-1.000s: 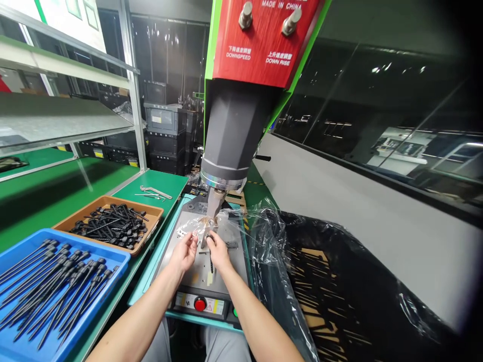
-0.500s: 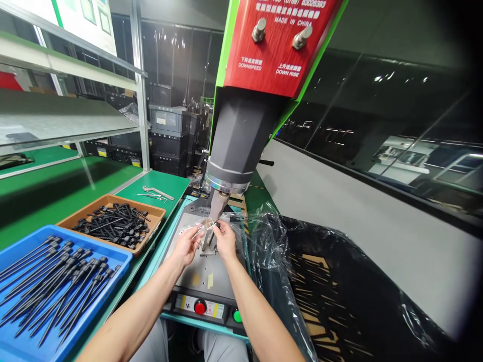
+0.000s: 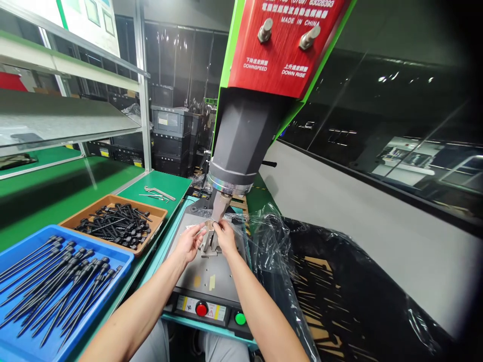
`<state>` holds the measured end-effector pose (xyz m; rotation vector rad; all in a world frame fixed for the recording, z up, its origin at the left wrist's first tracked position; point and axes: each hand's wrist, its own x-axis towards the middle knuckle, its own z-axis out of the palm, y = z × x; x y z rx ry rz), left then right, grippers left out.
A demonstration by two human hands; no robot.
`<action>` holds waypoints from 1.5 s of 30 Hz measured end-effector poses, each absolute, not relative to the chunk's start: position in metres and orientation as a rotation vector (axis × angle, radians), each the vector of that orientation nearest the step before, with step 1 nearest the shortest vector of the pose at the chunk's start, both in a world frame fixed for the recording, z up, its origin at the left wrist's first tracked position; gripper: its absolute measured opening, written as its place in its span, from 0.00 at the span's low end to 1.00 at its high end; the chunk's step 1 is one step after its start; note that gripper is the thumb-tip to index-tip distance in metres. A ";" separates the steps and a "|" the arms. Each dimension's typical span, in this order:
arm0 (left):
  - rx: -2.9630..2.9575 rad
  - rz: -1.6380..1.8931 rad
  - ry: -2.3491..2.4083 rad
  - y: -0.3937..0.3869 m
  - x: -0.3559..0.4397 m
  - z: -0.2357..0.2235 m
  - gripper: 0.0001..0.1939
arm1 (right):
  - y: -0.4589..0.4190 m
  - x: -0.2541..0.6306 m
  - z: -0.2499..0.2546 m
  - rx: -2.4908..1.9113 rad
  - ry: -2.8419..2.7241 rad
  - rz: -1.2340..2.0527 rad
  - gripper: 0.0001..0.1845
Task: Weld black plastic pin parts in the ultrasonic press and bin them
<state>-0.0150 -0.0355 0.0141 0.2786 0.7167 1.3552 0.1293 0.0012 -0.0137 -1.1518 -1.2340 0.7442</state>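
Both the left hand (image 3: 189, 245) and right hand (image 3: 227, 240) have moved forward since a second ago, toward the metal fixture (image 3: 209, 253). If the right forearm (image 3: 260, 301) bumped the green push-button (image 3: 240, 318), the horn (image 3: 221, 205) might descend on fingertips. Left fingers are slightly parted, hold unclear; right thumb and forefinger seemingly pinch a black part (image 3: 215, 222), glossy, mostly hidden, atop the fixture.

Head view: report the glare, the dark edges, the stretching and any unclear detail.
Head view: bright glints streak the clear plastic film; head view: light reflections show in the dark window; head view: the far-right corners fall to black; head view: the blue tray looks stretched, likely by a wide lens; head view: detail at the fingertips of the left hand and right hand is too small to read.
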 end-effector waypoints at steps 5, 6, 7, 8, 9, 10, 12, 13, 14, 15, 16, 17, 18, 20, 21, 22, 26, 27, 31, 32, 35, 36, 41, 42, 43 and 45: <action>0.295 1.361 0.731 -0.032 -0.017 0.012 0.07 | 0.006 0.132 -0.015 -1.119 -1.189 0.824 0.15; 0.303 1.359 0.735 -0.032 -0.016 0.011 0.07 | 0.007 0.132 -0.016 -1.116 -1.165 0.845 0.16; 0.313 1.358 0.740 -0.032 -0.016 0.011 0.08 | 0.008 0.131 -0.017 -1.109 -1.139 0.870 0.16; 0.326 1.356 0.746 -0.032 -0.016 0.010 0.08 | 0.008 0.131 -0.018 -1.097 -1.115 0.898 0.17; 0.342 1.354 0.752 -0.033 -0.016 0.009 0.08 | 0.008 0.131 -0.018 -1.079 -1.092 0.930 0.17; 0.360 1.354 0.761 -0.034 -0.015 0.009 0.09 | 0.006 0.131 -0.019 -1.056 -1.070 0.965 0.18; 0.399 1.358 0.787 -0.036 -0.015 0.006 0.11 | -0.001 0.133 -0.019 -0.997 -1.020 1.042 0.23; 0.420 1.363 0.806 -0.037 -0.014 0.004 0.12 | -0.005 0.135 -0.020 -0.966 -0.987 1.084 0.26; 0.442 1.371 0.827 -0.039 -0.014 0.003 0.13 | -0.009 0.137 -0.020 -0.938 -0.945 1.128 0.29; 0.465 1.380 0.850 -0.040 -0.014 0.001 0.14 | -0.013 0.140 -0.022 -0.916 -0.893 1.172 0.30; 0.488 1.389 0.872 -0.041 -0.014 -0.001 0.15 | -0.015 0.143 -0.023 -0.904 -0.833 1.214 0.28; 0.510 1.396 0.892 -0.042 -0.014 -0.003 0.16 | -0.017 0.146 -0.025 -0.900 -0.766 1.252 0.25; 0.530 1.401 0.908 -0.043 -0.014 -0.006 0.16 | -0.018 0.149 -0.026 -0.904 -0.695 1.283 0.22; 0.556 1.406 0.931 -0.043 -0.014 -0.010 0.17 | -0.016 0.156 -0.029 -0.921 -0.563 1.327 0.17; 0.560 1.409 0.938 -0.043 -0.015 -0.012 0.16 | -0.015 0.158 -0.030 -0.930 -0.506 1.339 0.15; 0.556 1.414 0.942 -0.043 -0.016 -0.013 0.16 | -0.014 0.160 -0.031 -0.937 -0.456 1.347 0.12; 0.488 1.438 0.923 -0.039 -0.021 -0.020 0.14 | -0.014 0.160 -0.034 -0.946 -0.330 1.353 0.03; 0.466 1.441 0.915 -0.038 -0.022 -0.022 0.13 | -0.016 0.158 -0.035 -0.942 -0.313 1.356 0.02; 0.396 1.450 0.905 -0.038 -0.025 -0.026 0.09 | -0.022 0.152 -0.038 -0.913 -0.275 1.363 0.04; 0.386 1.449 0.905 -0.038 -0.025 -0.026 0.09 | -0.022 0.152 -0.038 -0.906 -0.270 1.360 0.05; 0.376 1.440 0.897 -0.041 -0.023 -0.027 0.08 | -0.023 0.152 -0.041 -0.889 -0.257 1.350 0.07; 0.376 1.437 0.894 -0.042 -0.022 -0.028 0.08 | -0.023 0.153 -0.042 -0.887 -0.254 1.348 0.07; 0.378 1.437 0.883 -0.043 -0.020 -0.027 0.09 | -0.022 0.155 -0.049 -0.878 -0.258 1.352 0.08; 0.379 1.437 0.882 -0.043 -0.020 -0.027 0.09 | -0.022 0.156 -0.049 -0.874 -0.259 1.355 0.08; 0.379 1.436 0.881 -0.043 -0.020 -0.026 0.09 | -0.022 0.156 -0.050 -0.870 -0.258 1.359 0.07; 0.377 1.434 0.883 -0.042 -0.020 -0.026 0.09 | -0.023 0.156 -0.051 -0.863 -0.258 1.374 0.07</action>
